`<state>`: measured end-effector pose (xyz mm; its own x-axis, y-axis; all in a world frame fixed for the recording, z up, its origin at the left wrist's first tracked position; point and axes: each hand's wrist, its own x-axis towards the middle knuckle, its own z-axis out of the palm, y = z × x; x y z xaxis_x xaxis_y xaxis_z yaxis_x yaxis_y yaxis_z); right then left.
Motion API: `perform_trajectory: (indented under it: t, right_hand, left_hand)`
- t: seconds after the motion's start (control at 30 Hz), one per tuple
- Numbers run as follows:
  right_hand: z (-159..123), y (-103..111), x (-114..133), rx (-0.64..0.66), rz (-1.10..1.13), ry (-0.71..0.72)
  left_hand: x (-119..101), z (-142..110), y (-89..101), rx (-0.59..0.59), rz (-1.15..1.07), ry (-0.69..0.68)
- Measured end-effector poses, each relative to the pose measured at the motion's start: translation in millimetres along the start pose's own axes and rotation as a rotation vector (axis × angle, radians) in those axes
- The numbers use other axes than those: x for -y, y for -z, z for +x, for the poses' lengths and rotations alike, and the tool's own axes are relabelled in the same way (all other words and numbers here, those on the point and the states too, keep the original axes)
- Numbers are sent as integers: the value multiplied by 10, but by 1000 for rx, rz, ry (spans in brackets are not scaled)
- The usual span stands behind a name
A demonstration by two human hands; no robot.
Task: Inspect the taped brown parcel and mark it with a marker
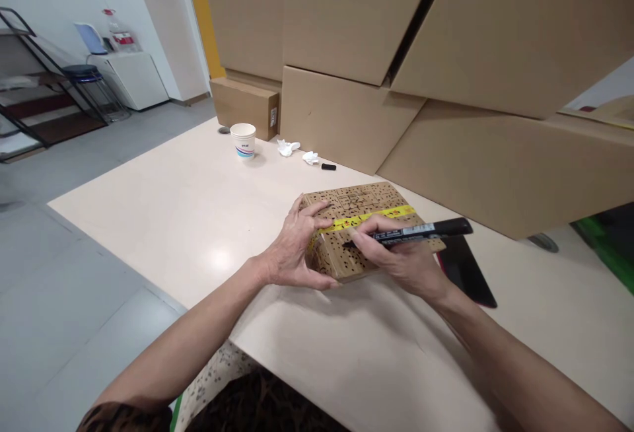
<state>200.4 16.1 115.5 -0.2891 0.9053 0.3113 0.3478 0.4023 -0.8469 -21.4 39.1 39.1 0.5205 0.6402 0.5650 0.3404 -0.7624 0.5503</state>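
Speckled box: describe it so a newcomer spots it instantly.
On the pale table, look in front of the large cardboard panels. Between the left hand and the right hand, which holds a black marker, lies the flat box. Unlike the plain brown cardboard behind it, it is covered in black specks and crossed by yellow tape.

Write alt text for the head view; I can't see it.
The right hand holds a black marker to a black-speckled cardboard box crossed by yellow tape; the left hand grips the box's left end. Farther back, a paper cup stands on the pale table.
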Motion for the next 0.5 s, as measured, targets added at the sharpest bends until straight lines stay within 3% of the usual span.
perform_trajectory:
  t: [0.1,0.23,0.37,0.5]
  right_hand:
    - [-2,-9,-9,8,-4,6]
    - [2,-9,-38,-17,106,-69]
    - [1,-30,-16,-20,17,-4]
    - [5,-73,13,-124,47,-26]
  left_hand:
    - [-2,4,-5,-8,8,-14]
    - [-21,17,2,37,32,64]
    - [-36,19,20,36,6,67]
    - [-11,2,17,6,-7,22]
